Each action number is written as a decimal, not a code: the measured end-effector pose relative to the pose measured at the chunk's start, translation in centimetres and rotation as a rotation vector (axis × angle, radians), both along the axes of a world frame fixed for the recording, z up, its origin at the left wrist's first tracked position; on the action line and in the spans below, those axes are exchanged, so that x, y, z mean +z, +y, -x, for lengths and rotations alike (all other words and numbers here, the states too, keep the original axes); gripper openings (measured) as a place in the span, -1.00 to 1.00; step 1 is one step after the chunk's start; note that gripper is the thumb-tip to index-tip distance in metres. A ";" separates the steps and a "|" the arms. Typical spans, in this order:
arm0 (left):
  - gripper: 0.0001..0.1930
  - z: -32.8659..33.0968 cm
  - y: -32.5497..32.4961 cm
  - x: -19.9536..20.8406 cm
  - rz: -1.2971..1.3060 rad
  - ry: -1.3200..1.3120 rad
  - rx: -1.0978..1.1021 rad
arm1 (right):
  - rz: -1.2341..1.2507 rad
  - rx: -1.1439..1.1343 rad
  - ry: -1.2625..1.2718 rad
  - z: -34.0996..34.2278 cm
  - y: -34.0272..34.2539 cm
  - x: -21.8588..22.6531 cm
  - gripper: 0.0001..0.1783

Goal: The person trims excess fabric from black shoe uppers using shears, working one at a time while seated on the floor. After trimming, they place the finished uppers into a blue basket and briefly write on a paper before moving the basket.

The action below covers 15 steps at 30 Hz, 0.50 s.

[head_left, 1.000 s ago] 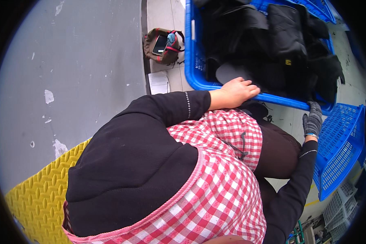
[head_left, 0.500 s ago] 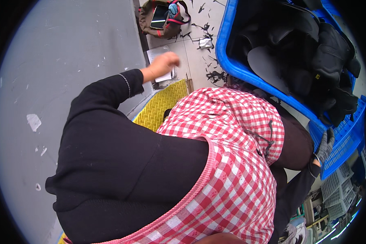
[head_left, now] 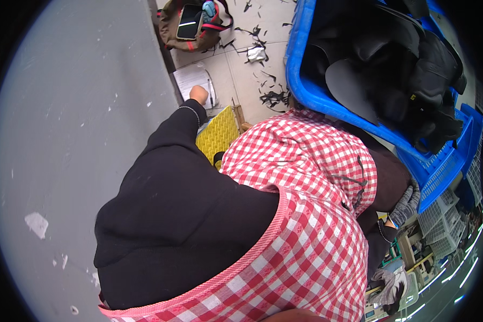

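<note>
My left hand (head_left: pixel 199 95), bare below a black sleeve, is over the white papers (head_left: pixel 193 79) on the floor. Its back faces up and its fingers are hidden, so I cannot make out a grip. A dark pen (head_left: pixel 210 92) lies on the sheets just right of it. At the far right, my right hand (head_left: pixel 407 203) wears a grey glove. With fingers stretched out, it rests against my dark trouser leg (head_left: pixel 393 176), close to a blue plastic basket (head_left: pixel 440 180).
A large blue crate (head_left: pixel 298 88) holds black moulded pieces (head_left: pixel 381 64). Black scraps (head_left: pixel 275 98) litter the tiles near a brown bag (head_left: pixel 169 32) with a phone (head_left: pixel 189 22) on it. A grey wall or panel (head_left: pixel 91 134) stands left. A yellow textured mat (head_left: pixel 218 131) lies by my checked apron.
My left hand has come down and back from mid-air onto the papers. My gloved right hand has drawn away from the crate's edge toward my leg. The view has shifted slightly.
</note>
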<state>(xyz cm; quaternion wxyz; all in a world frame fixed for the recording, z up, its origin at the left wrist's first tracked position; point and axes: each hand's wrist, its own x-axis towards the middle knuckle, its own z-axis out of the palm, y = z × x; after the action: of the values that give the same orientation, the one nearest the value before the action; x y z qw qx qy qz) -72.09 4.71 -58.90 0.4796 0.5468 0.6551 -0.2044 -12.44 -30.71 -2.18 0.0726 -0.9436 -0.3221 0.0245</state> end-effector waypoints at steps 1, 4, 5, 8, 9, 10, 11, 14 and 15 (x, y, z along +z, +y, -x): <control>-0.76 -2.9 0.3 0.7 -0.120 -0.029 0.039 | -0.064 0.044 -0.069 -0.8 0.1 0.8 -0.63; -0.70 -5.7 -1.9 1.7 -0.207 0.074 0.051 | -0.041 0.017 -0.017 -1.0 0.0 1.0 -0.66; -0.70 -6.8 -2.2 2.0 -0.211 0.082 0.077 | -0.036 0.056 -0.025 -1.1 0.1 1.2 -0.67; -0.68 -7.6 -3.9 3.2 -0.264 0.018 0.143 | 0.008 0.087 -0.027 -1.2 0.5 1.8 -0.70; -0.67 -7.6 -4.0 3.3 -0.236 -0.017 0.148 | 0.030 0.049 -0.018 -0.9 0.7 1.9 -0.71; -0.66 -6.5 -3.0 4.0 -0.285 -0.062 -0.165 | 0.021 0.044 -0.018 -0.8 0.9 1.9 -0.71; -0.68 -5.6 -3.1 4.6 -0.506 -0.133 0.124 | 0.015 0.037 -0.017 -0.3 0.9 1.9 -0.72; -0.71 0.0 2.4 7.3 -0.804 -0.083 0.016 | -0.030 0.054 -0.054 0.6 1.3 1.9 -0.72; -0.78 3.9 2.4 9.4 -0.646 0.372 -0.038 | -0.001 0.078 -0.029 1.0 1.4 1.9 -0.72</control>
<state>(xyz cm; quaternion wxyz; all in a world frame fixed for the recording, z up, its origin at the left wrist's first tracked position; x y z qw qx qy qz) -75.96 7.09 -49.51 0.1511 0.6356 0.7515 -0.0918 -13.43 -29.32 -0.27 0.0673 -0.9305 -0.3597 0.0132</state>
